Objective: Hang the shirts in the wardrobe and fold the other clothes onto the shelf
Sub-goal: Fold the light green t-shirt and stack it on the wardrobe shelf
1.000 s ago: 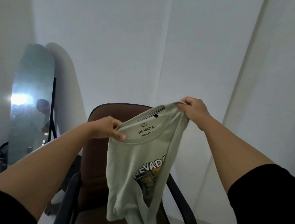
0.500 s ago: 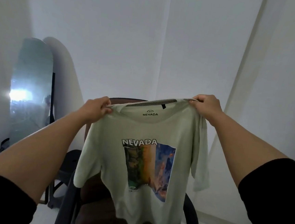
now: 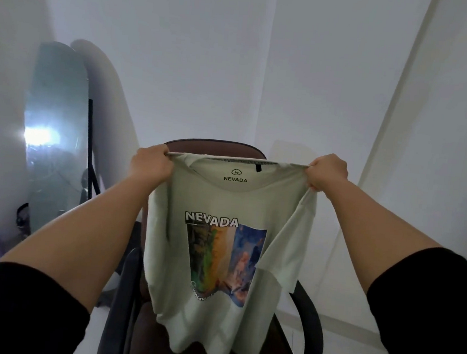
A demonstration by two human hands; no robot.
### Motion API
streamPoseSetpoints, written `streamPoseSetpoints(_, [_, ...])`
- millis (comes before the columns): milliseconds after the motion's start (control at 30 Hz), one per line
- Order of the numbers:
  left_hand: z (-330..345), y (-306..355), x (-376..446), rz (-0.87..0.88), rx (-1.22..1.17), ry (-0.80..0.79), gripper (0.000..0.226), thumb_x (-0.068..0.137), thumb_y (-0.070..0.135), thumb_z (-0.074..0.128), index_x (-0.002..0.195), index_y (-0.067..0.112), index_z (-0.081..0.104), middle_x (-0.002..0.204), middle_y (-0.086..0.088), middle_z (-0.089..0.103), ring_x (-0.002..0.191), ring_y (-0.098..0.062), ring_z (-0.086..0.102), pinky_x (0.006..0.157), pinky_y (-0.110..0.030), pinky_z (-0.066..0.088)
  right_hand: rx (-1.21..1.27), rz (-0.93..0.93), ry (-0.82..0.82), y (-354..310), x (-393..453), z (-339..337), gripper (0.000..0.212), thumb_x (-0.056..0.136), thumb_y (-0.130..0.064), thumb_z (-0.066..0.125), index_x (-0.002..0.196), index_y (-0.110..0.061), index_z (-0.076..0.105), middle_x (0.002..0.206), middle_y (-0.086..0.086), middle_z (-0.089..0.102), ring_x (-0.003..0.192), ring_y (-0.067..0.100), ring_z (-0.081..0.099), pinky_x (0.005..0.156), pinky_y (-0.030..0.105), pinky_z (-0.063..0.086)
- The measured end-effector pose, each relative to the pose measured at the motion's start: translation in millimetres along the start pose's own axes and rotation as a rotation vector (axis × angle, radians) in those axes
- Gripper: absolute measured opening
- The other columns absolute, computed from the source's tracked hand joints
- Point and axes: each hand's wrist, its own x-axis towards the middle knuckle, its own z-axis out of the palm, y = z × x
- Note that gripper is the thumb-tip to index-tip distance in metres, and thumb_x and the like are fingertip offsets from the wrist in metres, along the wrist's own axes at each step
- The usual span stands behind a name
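Mirror [image 3: 56,138] is leaned on the left wall; ahead, the shirt [image 3: 214,254] is held spread before the chair [image 3: 215,145], print facing the camera. Left hand [image 3: 151,164] and right hand [image 3: 327,171], well apart, are each clamped on a shoulder. Shoulders should be kept level and taut so a hanger can be slid in. Compared with earlier, the shirt is stretched wider and flatter

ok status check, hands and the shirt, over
Left hand and right hand each grip a shoulder. T-shirt held up spread, print facing camera. Chair behind; no hanger in view.
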Motion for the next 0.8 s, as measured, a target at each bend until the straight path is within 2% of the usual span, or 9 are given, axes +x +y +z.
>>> streamPoseSetpoints(100, [9.0, 2.9, 0.1, -0.052, -0.121, 0.019, 0.030, 0.092, 0.011, 0.038, 0.110, 0.007, 0.061, 0.111, -0.020, 0.062, 0.106, -0.039, 0.053, 0.084, -0.036, 0.042, 0.088, 0.138, 0.006, -3.2, 0.4, 10.2, 0.020, 0.086, -0.001, 0.049, 0.067, -0.006, 0.046, 0.033, 0.005, 0.053, 0.035, 0.017, 0.055, 0.032, 0.018, 0.035])
streamPoseSetpoints(233, [10.5, 10.7, -5.7, -0.206, -0.379, 0.029, 0.026, 0.087, 0.016, 0.048, 0.102, 0.014, 0.069, 0.109, -0.008, 0.067, 0.103, -0.028, 0.059, 0.098, -0.030, 0.044, 0.127, 0.153, 0.016, -1.4, 1.3, 19.7, 0.027, 0.090, -0.008, 0.050, 0.066, -0.007, 0.039, 0.064, 0.007, 0.040, 0.058, 0.021, 0.041, 0.045, 0.023, 0.031])
streamPoseSetpoints(300, [9.6, 10.5, -8.0, -0.319, -0.583, 0.028, 0.021, 0.084, 0.022, 0.055, 0.097, 0.019, 0.072, 0.101, -0.003, 0.067, 0.088, -0.019, 0.059, 0.089, -0.028, 0.050, 0.107, 0.100, -0.011, 0.2, -1.8, 20.9, 0.014, 0.092, -0.007, 0.045, 0.085, -0.001, 0.056, 0.079, 0.013, 0.053, 0.067, 0.024, 0.047, 0.056, 0.024, 0.039])
streamPoseSetpoints(367, [6.2, 9.0, -8.7, -0.376, -0.740, 0.018, 0.016, 0.078, 0.028, 0.061, 0.088, 0.023, 0.072, 0.095, -0.001, 0.068, 0.083, -0.016, 0.058, 0.080, -0.025, 0.051, 0.178, -0.010, -0.006, 3.4, -4.1, 19.1, 0.023, 0.091, -0.006, 0.047, 0.104, -0.001, 0.066, 0.106, 0.014, 0.064, 0.094, 0.029, 0.057, 0.080, 0.029, 0.047])
streamPoseSetpoints(467, [1.4, 7.5, -2.5, -0.414, -0.837, -0.007, 0.023, 0.061, 0.049, 0.066, 0.066, 0.027, 0.069, 0.093, -0.005, 0.070, 0.096, -0.021, 0.064, 0.089, -0.033, 0.053, 0.282, -0.173, -0.035, 3.5, -11.6, 12.7, 0.016, 0.090, -0.012, 0.055, 0.097, -0.010, 0.069, 0.100, 0.005, 0.064, 0.097, 0.023, 0.055, 0.081, 0.028, 0.043])
streamPoseSetpoints(533, [0.1, 11.3, -0.5, -0.359, -0.859, -0.035, 0.026, 0.061, 0.053, 0.073, 0.065, 0.028, 0.068, 0.094, -0.004, 0.070, 0.093, -0.020, 0.065, 0.087, -0.034, 0.054, 0.320, -0.282, -0.101, -3.2, -13.6, 9.7, 0.014, 0.090, -0.017, 0.058, 0.097, -0.018, 0.070, 0.097, -0.003, 0.062, 0.094, 0.014, 0.052, 0.081, 0.023, 0.038])
streamPoseSetpoints(600, [-2.3, 21.4, -2.4, -0.232, -0.847, -0.080, 0.008, 0.071, 0.033, 0.075, 0.069, 0.030, 0.068, 0.097, -0.004, 0.070, 0.088, -0.019, 0.065, 0.081, -0.033, 0.056, 0.368, -0.369, -0.158, -12.4, -16.2, 8.2, 0.012, 0.089, -0.018, 0.060, 0.091, -0.024, 0.070, 0.095, -0.004, 0.064, 0.093, 0.012, 0.054, 0.082, 0.024, 0.041])
streamPoseSetpoints(700, [-7.1, 40.7, -6.4, -0.057, -0.808, -0.146, 0.029, 0.076, 0.005, 0.056, 0.078, 0.032, 0.067, 0.093, 0.002, 0.063, 0.087, -0.019, 0.061, 0.072, -0.032, 0.056, 0.429, -0.458, -0.241, -27.8, -24.4, 6.9, 0.009, 0.088, -0.016, 0.063, 0.088, -0.021, 0.071, 0.090, 0.000, 0.066, 0.087, 0.011, 0.056, 0.079, 0.022, 0.044])
streamPoseSetpoints(800, [-11.7, 64.9, -12.3, 0.078, -0.866, -0.295, 0.021, 0.088, 0.008, 0.056, 0.087, 0.027, 0.065, 0.086, 0.005, 0.057, 0.074, -0.010, 0.054, 0.054, -0.019, 0.049, 0.483, -0.505, -0.280, -42.1, -30.1, 8.5, 0.006, 0.083, -0.015, 0.070, 0.078, -0.018, 0.068, 0.077, -0.001, 0.063, 0.076, 0.010, 0.056, 0.072, 0.022, 0.045])
